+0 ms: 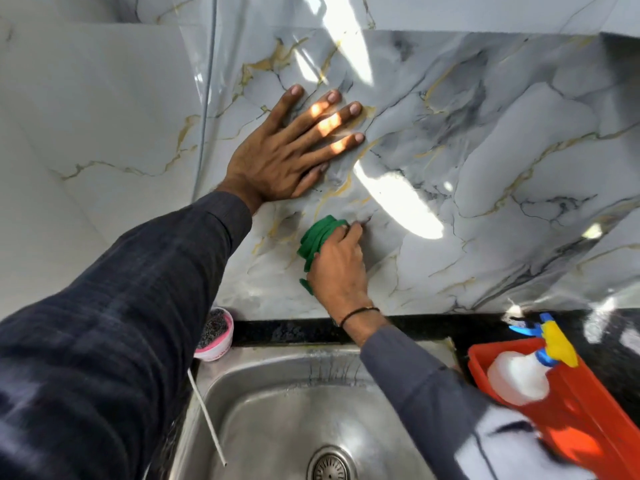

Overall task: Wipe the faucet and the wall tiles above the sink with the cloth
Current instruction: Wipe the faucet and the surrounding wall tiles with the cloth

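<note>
My right hand (337,263) presses a bunched green cloth (317,239) against the marble-patterned wall tiles (485,150), low on the wall just above the sink's back edge. Only the cloth's left part shows past my fingers. My left hand (291,150) lies flat on the tiles higher up and to the left, fingers spread, holding nothing. The steel sink (277,393) sits below both arms. No faucet is in view.
A pink-rimmed tub holding a dark scrubber (216,336) stands at the sink's back left corner. A red tray (568,410) with a white spray bottle (523,372) rests on the black counter (294,330) at the right. A thin white rod (207,417) leans along the sink's left edge.
</note>
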Action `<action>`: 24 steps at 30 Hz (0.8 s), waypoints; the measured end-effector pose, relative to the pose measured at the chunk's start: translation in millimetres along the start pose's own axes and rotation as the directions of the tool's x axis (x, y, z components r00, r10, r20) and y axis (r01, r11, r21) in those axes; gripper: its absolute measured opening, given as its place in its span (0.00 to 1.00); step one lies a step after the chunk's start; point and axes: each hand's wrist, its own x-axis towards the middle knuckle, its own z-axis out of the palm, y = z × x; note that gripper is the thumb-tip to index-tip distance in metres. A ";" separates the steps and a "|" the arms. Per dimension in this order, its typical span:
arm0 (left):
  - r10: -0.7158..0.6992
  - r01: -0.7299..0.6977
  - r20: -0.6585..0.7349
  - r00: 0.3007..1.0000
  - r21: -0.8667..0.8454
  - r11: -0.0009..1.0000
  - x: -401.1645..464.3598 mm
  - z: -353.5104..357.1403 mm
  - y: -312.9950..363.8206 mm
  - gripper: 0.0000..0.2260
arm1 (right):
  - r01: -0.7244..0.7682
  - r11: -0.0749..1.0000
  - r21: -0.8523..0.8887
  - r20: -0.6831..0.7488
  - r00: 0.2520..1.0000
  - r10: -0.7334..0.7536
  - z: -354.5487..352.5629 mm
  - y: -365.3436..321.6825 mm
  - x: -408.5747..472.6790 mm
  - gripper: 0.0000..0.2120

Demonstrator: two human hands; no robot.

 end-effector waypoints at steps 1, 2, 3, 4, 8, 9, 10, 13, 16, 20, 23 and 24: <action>-0.002 0.002 -0.004 1.000 0.006 1.000 -0.2 0.1 -0.4 0.29 | -0.041 0.999 0.027 -0.005 0.999 0.042 0.5 -3.9 3.4 0.37; -0.004 0.004 -0.006 1.000 0.005 1.000 -0.3 0.4 -0.7 0.29 | -0.102 0.992 0.073 -0.005 0.995 0.102 -0.7 -7.1 7.2 0.36; -0.005 0.005 -0.005 1.000 0.001 1.000 -0.8 0.6 -0.9 0.30 | -0.168 0.978 0.121 0.000 0.986 0.169 -1.9 -9.2 11.7 0.36; -0.006 0.006 -0.003 1.000 0.003 1.000 -1.1 0.6 -0.8 0.30 | -0.224 0.963 0.152 0.005 0.974 0.226 -2.9 -10.9 16.5 0.37; 0.001 -0.001 -0.016 1.000 0.028 1.000 0.3 0.3 -0.8 0.30 | -0.331 0.930 0.159 0.031 0.943 0.330 -3.4 -16.5 27.2 0.42; 0.002 -0.002 -0.018 1.000 0.026 1.000 0.8 -0.9 -0.8 0.30 | -0.351 0.920 0.171 0.043 0.936 0.349 -4.0 -17.6 28.5 0.42; 0.002 -0.002 -0.018 1.000 0.026 1.000 1.2 -1.5 -0.5 0.30 | -0.378 0.905 0.195 0.060 0.926 0.374 -5.0 -18.1 30.1 0.41; 0.002 -0.001 -0.023 1.000 0.020 1.000 1.1 -1.4 -1.4 0.31 | -0.467 0.830 0.305 0.104 0.883 0.458 -8.0 -17.4 34.0 0.38; 0.007 -0.007 -0.030 1.000 0.014 1.000 -0.1 1.1 -0.9 0.31 | -0.491 0.755 0.435 0.091 0.858 0.505 -4.6 -8.7 32.7 0.30; 0.007 -0.006 -0.024 1.000 0.013 1.000 -1.3 2.1 -1.5 0.30 | -0.485 0.606 0.630 0.066 0.811 0.581 3.8 5.9 27.7 0.20; 0.009 -0.009 -0.007 1.000 0.004 1.000 -0.8 0.3 -1.3 0.30 | -0.500 0.496 0.710 0.095 0.766 0.636 8.3 10.5 25.9 0.18; 0.007 -0.007 -0.006 1.000 0.007 1.000 -0.3 0.1 -1.2 0.29 | -0.514 0.465 0.721 0.118 0.752 0.648 10.1 13.1 26.2 0.18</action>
